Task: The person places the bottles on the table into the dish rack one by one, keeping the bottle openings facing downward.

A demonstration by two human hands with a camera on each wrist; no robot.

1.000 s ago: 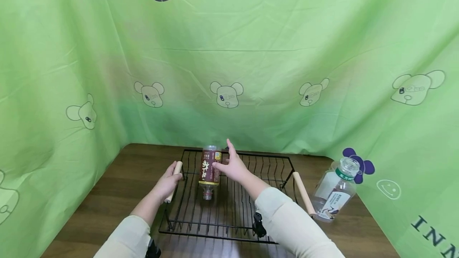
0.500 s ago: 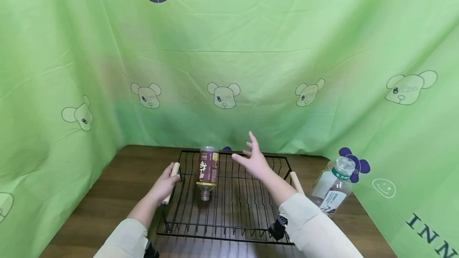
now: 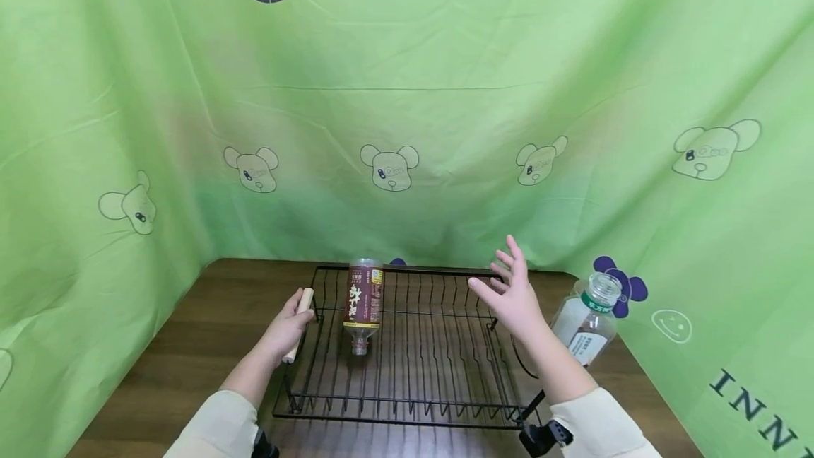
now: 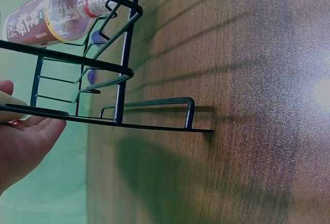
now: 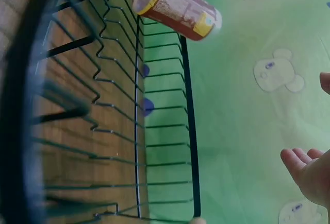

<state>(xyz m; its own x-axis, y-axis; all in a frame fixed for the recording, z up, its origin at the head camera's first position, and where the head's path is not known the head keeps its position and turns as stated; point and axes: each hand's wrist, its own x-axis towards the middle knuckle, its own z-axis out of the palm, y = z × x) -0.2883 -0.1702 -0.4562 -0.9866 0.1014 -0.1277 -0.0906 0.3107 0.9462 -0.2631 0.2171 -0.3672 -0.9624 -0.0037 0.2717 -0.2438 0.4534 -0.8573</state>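
A black wire dish rack [image 3: 439, 312] stands on the wood-grain table. My left hand [image 3: 285, 329] grips its pale wooden handle [image 3: 307, 298] at the left end. Inside the rack, near that side, a plastic bottle [image 3: 364, 297] with a maroon label lies with its neck toward me; it also shows in the left wrist view. Over the rack's right end, my right hand [image 3: 516, 297] is raised with fingers spread and nothing in it. The rack's right handle is hidden behind the right forearm.
A clear bottle [image 3: 586, 320] without a cap, with a green neck band, stands on the table right of the rack, partly behind the right forearm. Green printed cloth [image 3: 394, 225] encloses the table [image 3: 172, 359] at the back and sides.
My right hand has moved away from the maroon-labelled bottle, rightward to the rack's far end. My left hand keeps its grip on the handle. The bottle stays in the rack.
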